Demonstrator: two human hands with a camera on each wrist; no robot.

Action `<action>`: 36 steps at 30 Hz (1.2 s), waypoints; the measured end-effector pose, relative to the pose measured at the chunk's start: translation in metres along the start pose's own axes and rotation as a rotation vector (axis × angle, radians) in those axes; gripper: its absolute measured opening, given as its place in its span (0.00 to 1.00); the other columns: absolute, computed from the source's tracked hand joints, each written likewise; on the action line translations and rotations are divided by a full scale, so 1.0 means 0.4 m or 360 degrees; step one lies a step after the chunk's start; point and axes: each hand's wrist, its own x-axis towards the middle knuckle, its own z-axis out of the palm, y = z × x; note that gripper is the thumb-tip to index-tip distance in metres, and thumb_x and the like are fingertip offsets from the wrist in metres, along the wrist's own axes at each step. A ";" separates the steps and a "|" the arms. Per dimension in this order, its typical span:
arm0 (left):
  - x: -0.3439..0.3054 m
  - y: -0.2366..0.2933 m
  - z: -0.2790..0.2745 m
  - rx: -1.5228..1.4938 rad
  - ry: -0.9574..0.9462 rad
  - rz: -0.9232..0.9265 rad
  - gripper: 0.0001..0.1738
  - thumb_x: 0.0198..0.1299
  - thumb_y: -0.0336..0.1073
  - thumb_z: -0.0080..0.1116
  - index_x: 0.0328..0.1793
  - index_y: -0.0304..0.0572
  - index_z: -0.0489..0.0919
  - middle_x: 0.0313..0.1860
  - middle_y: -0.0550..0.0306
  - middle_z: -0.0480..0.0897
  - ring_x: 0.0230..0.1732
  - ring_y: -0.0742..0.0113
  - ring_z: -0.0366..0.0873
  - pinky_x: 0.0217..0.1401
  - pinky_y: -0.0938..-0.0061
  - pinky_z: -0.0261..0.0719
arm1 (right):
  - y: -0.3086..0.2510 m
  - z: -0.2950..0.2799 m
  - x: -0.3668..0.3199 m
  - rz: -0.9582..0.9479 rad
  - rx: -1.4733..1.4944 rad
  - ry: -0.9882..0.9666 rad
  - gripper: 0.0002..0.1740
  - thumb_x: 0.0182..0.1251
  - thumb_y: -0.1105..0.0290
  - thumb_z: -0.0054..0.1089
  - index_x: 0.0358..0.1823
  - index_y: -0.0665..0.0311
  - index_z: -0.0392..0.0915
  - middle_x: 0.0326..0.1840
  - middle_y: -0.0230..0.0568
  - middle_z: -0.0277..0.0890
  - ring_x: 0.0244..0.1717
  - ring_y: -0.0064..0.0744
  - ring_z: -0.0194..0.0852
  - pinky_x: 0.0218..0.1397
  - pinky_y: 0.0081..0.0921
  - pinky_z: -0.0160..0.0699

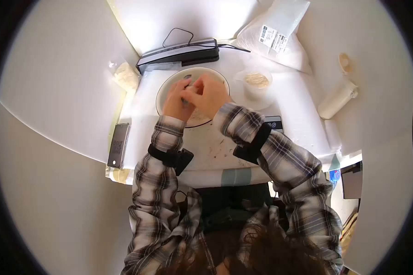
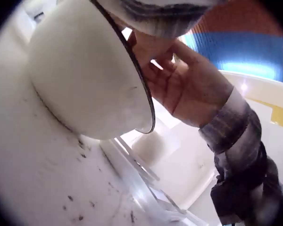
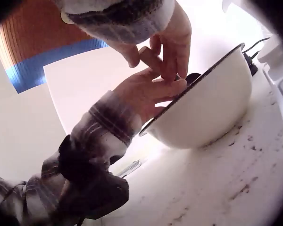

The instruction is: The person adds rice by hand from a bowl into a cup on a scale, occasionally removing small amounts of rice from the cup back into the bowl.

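Observation:
Both hands meet over a white enamel bowl (image 1: 159,98) with a dark rim. My left hand (image 1: 175,101) is at the bowl's left side, its fingers curled about a dark utensil with a rounded end (image 3: 193,78), spoon-like in shape. My right hand (image 1: 211,95) bends over from the right, thumb and fingers pinching a small pale lump (image 1: 192,87) against the left fingers. I cannot tell what the lump is. In the right wrist view the left fingertips reach over the bowl's rim. Pale material (image 1: 198,118) shows low inside the bowl.
Right of the bowl stands a clear tub (image 1: 257,82) of pale contents, with a scale (image 1: 274,123) nearer me. Behind lie a black sealing machine (image 1: 179,55) and a big white bag (image 1: 277,39). A phone (image 1: 118,145) and small bag (image 1: 125,77) lie left; a white canister (image 1: 338,101) lies right.

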 end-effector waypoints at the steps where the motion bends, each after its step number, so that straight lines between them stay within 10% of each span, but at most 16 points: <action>1: -0.006 -0.001 0.002 0.0043 -0.0003 -0.0049 0.17 0.47 0.29 0.54 0.46 0.41 0.70 0.47 0.47 0.73 0.47 0.54 0.71 0.50 0.71 0.69 | 0.008 0.012 -0.012 -0.0172 0.0012 0.0034 0.19 0.49 0.60 0.61 0.37 0.67 0.70 0.31 0.42 0.75 0.33 0.28 0.73 0.37 0.21 0.72; 5: -0.031 -0.046 -0.012 0.0088 0.0156 -0.0018 0.09 0.48 0.25 0.53 0.38 0.39 0.73 0.43 0.47 0.74 0.41 0.52 0.74 0.44 0.71 0.72 | 0.007 -0.010 -0.043 -0.0536 0.0225 -0.0045 0.15 0.52 0.66 0.58 0.36 0.70 0.72 0.29 0.41 0.75 0.29 0.25 0.73 0.34 0.20 0.71; 10: -0.038 -0.091 -0.047 -0.0591 0.0511 -0.0517 0.08 0.51 0.27 0.55 0.37 0.32 0.72 0.36 0.56 0.76 0.33 0.74 0.71 0.35 0.82 0.70 | -0.016 -0.199 -0.095 -0.0451 0.0540 -0.0165 0.11 0.60 0.73 0.48 0.42 0.71 0.70 0.31 0.42 0.75 0.32 0.25 0.75 0.38 0.18 0.75; 20: -0.054 -0.119 -0.091 -0.1038 0.0793 -0.0898 0.19 0.48 0.24 0.55 0.48 0.33 0.65 0.37 0.49 0.76 0.38 0.68 0.74 0.39 0.78 0.74 | 0.224 -0.466 -0.049 -0.0265 0.1034 0.0898 0.10 0.60 0.69 0.48 0.40 0.66 0.73 0.21 0.34 0.73 0.18 0.19 0.68 0.24 0.17 0.72; 28: -0.068 -0.116 -0.119 -0.0277 0.1059 -0.0808 0.27 0.46 0.24 0.55 0.54 0.34 0.60 0.50 0.43 0.69 0.40 0.66 0.73 0.45 0.76 0.70 | 0.376 -0.450 0.041 0.0048 0.1316 0.0789 0.11 0.60 0.70 0.48 0.42 0.66 0.71 0.20 0.32 0.72 0.15 0.18 0.67 0.21 0.15 0.73; 29: -0.070 -0.109 -0.127 0.0228 0.1055 -0.0663 0.29 0.46 0.25 0.55 0.55 0.34 0.59 0.51 0.43 0.68 0.40 0.66 0.73 0.46 0.75 0.69 | 0.386 -0.446 0.047 0.0080 0.1334 0.0760 0.11 0.60 0.70 0.48 0.42 0.66 0.71 0.19 0.32 0.72 0.15 0.17 0.66 0.21 0.15 0.72; 36: 0.053 0.132 -0.079 -0.0485 0.0366 -0.0608 0.13 0.49 0.28 0.55 0.43 0.36 0.72 0.40 0.58 0.75 0.42 0.70 0.71 0.41 0.78 0.70 | 0.426 -0.417 0.058 0.0197 0.1381 0.0666 0.11 0.59 0.68 0.50 0.43 0.64 0.71 0.19 0.29 0.70 0.15 0.16 0.63 0.20 0.13 0.69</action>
